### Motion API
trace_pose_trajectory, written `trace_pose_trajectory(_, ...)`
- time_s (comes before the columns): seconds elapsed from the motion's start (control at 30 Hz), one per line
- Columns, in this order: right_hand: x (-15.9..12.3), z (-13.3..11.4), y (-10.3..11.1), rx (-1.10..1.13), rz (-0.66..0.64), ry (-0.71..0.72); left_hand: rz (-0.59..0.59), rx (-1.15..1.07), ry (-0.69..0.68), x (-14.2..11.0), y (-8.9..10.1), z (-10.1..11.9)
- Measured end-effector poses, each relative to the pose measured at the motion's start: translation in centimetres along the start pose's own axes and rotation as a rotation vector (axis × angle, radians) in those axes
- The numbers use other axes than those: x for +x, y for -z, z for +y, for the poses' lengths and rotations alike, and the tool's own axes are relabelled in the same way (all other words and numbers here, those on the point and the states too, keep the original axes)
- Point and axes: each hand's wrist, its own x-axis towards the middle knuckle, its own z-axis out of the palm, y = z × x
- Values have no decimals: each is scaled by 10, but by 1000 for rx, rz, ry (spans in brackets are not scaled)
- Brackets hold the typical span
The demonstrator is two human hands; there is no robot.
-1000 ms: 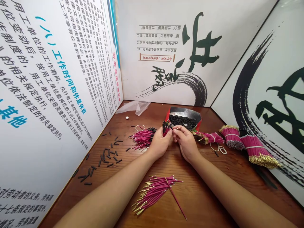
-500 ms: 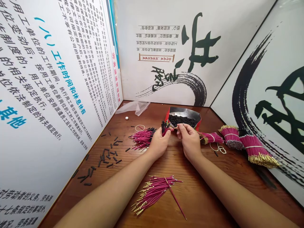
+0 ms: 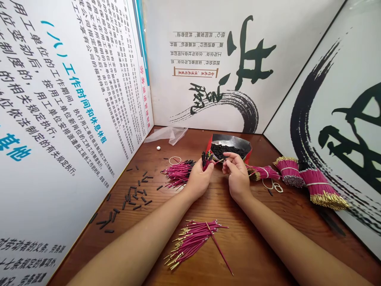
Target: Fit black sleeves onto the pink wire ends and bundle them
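My left hand (image 3: 198, 178) is closed around a bunch of magenta wires with black sleeves (image 3: 207, 159) on their ends. One thin wire with a gold tip (image 3: 219, 161) sticks out of it to the right. At that tip, my right hand (image 3: 238, 174) has its thumb and fingers drawn together; a small dark bit shows at the fingertips, too small to name. Behind both hands stands a red-edged box (image 3: 250, 151) with many black sleeves (image 3: 230, 151) in it. Left of my left hand lies a pile of sleeved magenta wires (image 3: 177, 173).
Loose black sleeves (image 3: 131, 198) are scattered on the wooden table (image 3: 253, 246) at left. Unsleeved magenta wires (image 3: 192, 242) lie between my forearms. Banded wire bundles (image 3: 321, 186) and rubber bands (image 3: 276, 186) are at right. A clear plastic bag (image 3: 171, 135) lies by the back wall.
My right fingers have shifted slightly and loosened from the wire's tip, with the index finger a little raised. The left hand still holds its bunch in the same place.
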Motion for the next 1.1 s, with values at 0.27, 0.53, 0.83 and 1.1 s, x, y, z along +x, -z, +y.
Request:
trace_pose_trajectory(0.27,1,2,1,17,-8,5,-53,55,-47,0,0,4)
trace_pose_trajectory(0.53,1,1,0,-5,35,74,-140,94,-61,-1,0,7)
trace_pose_trajectory(0.83,-4,0,-1,-135,6,134,-77,39,-76,1,0,2)
trace_pose_trajectory(1.1,-5,-1,-3,-160,-29,109,-102,16,-77,1,-1,2)
